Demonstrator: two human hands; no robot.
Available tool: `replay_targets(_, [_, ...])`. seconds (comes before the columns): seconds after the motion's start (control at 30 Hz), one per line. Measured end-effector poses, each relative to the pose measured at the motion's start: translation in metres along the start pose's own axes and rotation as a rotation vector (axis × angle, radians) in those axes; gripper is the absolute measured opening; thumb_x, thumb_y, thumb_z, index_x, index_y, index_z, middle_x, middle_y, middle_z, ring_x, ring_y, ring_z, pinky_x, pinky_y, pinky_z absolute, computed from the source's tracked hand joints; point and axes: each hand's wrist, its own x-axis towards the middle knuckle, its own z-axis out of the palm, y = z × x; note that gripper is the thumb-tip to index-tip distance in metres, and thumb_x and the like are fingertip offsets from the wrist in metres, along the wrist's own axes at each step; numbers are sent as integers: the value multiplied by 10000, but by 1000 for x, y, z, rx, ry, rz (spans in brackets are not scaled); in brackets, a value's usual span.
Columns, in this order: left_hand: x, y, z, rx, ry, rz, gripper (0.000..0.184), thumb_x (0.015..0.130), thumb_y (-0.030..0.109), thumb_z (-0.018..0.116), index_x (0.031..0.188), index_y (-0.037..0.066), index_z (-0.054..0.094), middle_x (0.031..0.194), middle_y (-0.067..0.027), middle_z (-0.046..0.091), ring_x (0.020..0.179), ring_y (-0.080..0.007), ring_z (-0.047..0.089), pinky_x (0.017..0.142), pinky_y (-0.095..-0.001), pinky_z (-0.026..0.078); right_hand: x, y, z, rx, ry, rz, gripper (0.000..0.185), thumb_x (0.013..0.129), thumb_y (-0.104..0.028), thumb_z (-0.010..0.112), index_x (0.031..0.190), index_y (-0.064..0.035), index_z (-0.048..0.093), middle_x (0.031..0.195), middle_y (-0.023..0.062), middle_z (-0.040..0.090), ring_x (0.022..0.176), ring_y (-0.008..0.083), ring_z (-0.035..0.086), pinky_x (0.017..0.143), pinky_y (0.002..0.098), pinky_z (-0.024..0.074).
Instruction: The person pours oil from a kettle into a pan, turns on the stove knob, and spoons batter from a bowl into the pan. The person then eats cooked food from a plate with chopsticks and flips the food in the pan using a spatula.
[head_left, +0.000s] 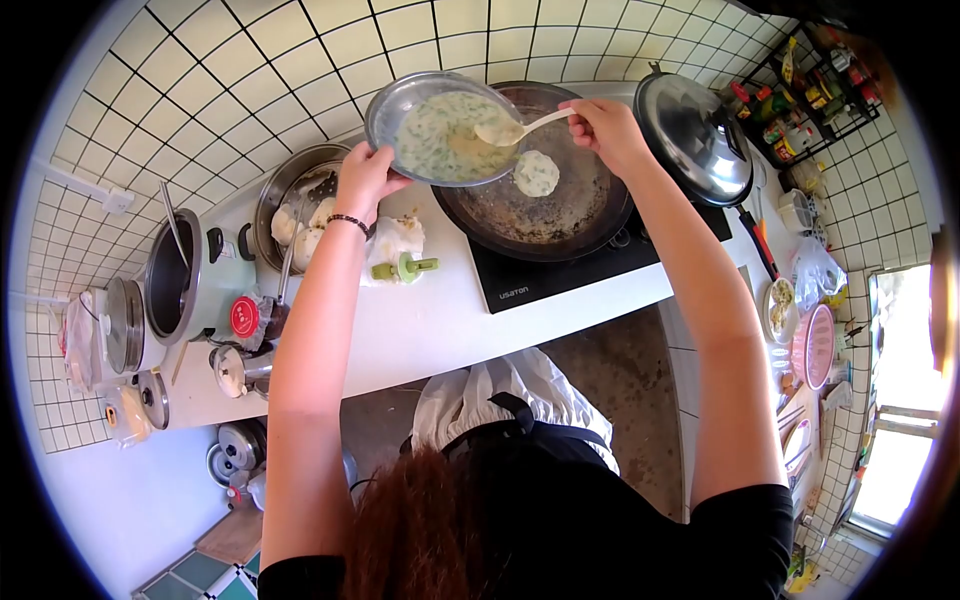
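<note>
My left hand [368,178] grips the rim of a metal bowl [380,118] of pale batter with green bits [435,130], held over the left side of a dark wok [585,215]. Between the fingers of my right hand [603,130] is the handle of a light-coloured spoon [545,121]. Its head lies over the bowl's right part, with batter on it. One round patch of batter [537,174] sits in the wok, just below the spoon. The wok stands on a black cooktop [515,290].
A large metal lid [690,130] leans right of the wok, near a spice rack [810,95]. Left are a pot with white lumps [268,225], a green clip [405,268] on a plastic bag [398,237] and a cooker [222,280]. A pink basket [818,346] stands far right.
</note>
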Motion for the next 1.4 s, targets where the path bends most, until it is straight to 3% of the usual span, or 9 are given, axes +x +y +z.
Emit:
replay_targets(0.27, [4,0,-8,-17,13,-5,201,862,93,488,983,-64,521,944,-139,600,822,-233,644,748,-379,574,0,-14,-27,-11,56,-54,222,905,-95,512,964,102,597,727,58,535,595,100,482,502,220,411])
replay_targets(0.4, [9,0,-13,-5,34,-11,211,864,87,479,1006,-64,518,954,-138,602,833,-238,644,768,-386,566,-3,-8,-35,-124,101,-35,253,923,-135,509,1020,87,584,719,12,512,591,67,465,507,201,383])
replay_targets(0.63, [5,6,-13,15,23,-18,245,885,92,442,1070,-62,494,1028,-154,595,918,-262,631,840,-378,533,3,48,-38,-247,125,3,217,911,-104,498,954,58,636,707,57,590,564,104,539,490,224,429])
replay_targets(0.83, [8,2,-14,17,16,-14,251,880,99,449,1076,-50,497,1024,-141,598,911,-253,631,838,-378,530,5,86,-24,-543,95,-38,212,902,-132,521,957,35,640,687,71,608,552,121,564,516,259,449])
replay_targets(0.93, [7,2,-14,18,10,-13,248,876,97,452,1075,-44,502,1015,-133,601,900,-247,632,831,-374,532,-4,92,-17,-723,38,-176,194,887,-134,539,970,12,637,670,86,599,539,123,562,520,279,452])
replay_targets(0.97, [7,1,-15,17,12,-13,245,875,97,454,1071,-42,505,1012,-132,602,896,-245,633,830,-373,532,-10,89,-14,-756,8,-184,181,876,-128,541,957,5,632,709,129,613,600,201,609,570,318,475])
replay_targets(1.07, [9,-1,-16,15,16,-13,237,873,97,457,1059,-39,512,1002,-128,604,886,-240,634,828,-372,533,-16,97,-19,-1067,-50,-611,165,863,-129,545,920,1,629,791,161,630,726,298,625,644,362,492])
replay_targets(1.17, [8,-2,-16,20,21,-17,228,871,97,458,1046,-36,517,996,-125,604,880,-239,635,828,-372,533,-31,94,-22,-1121,-120,-591,145,846,-122,550,896,-5,620,850,183,620,826,373,586,714,409,486])
replay_targets(1.4, [6,-1,-12,30,12,-15,214,871,97,458,1028,-36,518,984,-120,603,868,-235,637,819,-370,535,-58,84,-40,-1225,-105,-600,132,853,-113,551,901,-21,632,813,167,612,759,341,591,668,388,487])
